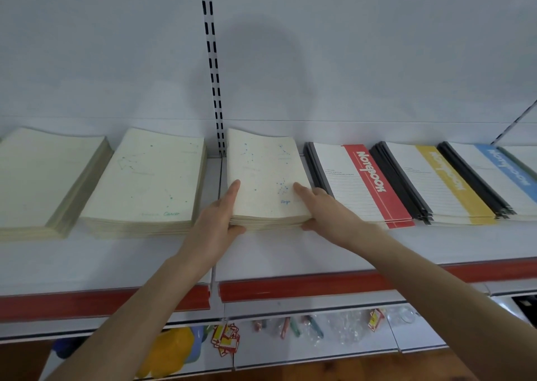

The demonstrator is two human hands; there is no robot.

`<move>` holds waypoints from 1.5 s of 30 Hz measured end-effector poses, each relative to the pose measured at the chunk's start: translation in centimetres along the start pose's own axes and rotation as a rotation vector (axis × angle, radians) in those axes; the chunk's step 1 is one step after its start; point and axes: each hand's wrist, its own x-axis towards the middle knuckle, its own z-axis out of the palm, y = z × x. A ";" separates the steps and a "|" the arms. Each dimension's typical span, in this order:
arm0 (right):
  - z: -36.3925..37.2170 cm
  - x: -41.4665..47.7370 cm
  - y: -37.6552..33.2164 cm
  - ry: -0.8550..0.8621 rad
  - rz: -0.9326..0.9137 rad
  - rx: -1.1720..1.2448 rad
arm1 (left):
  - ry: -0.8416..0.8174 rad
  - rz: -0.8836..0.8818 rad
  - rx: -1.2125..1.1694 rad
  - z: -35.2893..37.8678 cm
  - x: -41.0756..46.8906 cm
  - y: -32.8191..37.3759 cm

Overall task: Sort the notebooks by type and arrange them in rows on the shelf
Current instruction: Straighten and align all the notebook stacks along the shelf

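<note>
Virgo stack (pixel 267 177): clamped at front corners by left hand (pixel 220 215) and right hand (pixel 322 209). Square edges, set parallel to shelf (pixel 290 252) front edge, level with Cancer stack (pixel 145 183).

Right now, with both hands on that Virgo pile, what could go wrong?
1. The Virgo pile is loose thin notebooks, held near its front corners by the left hand and right hand; lower ones could slide out if it is lifted.
2. Its right edge sits close to the red pile; a sideways shove might knock that crooked.
</note>
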 end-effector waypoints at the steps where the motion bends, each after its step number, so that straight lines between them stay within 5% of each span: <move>1: -0.1 0.0 -0.1 -0.008 0.019 0.049 | -0.002 -0.010 -0.013 0.0 0.0 0.0; 20: -0.9 -0.3 -0.4 -0.082 0.071 0.193 | -0.014 -0.042 -0.079 -0.2 0.0 0.2; 27: -1.8 -0.8 -0.2 0.025 0.098 0.276 | 0.122 -0.036 -0.123 -1.1 -0.3 0.6; 45: -1.1 -0.6 0.6 0.027 0.063 0.303 | 0.045 -0.049 -0.053 -1.0 0.7 1.2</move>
